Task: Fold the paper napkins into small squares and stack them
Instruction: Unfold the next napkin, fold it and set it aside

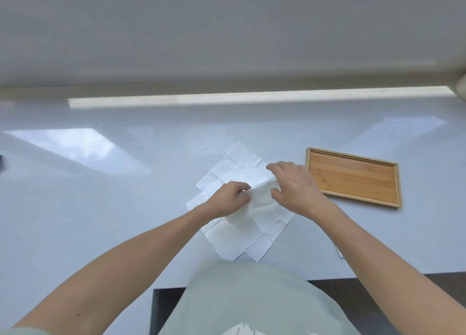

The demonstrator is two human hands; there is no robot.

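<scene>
Both hands on the top napkin (262, 203) of a loose fanned pile (227, 241) mid-counter: left hand (230, 198) pinched its raised edge, right hand (295, 186) pressed beside. Fold ridge ran left-right between them. Empty wooden tray (353, 177) lay right, nearer right hand.

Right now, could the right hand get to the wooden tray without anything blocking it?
Probably yes. The right hand rests on the napkins just beside the wooden tray, and only bare countertop lies between them.
</scene>
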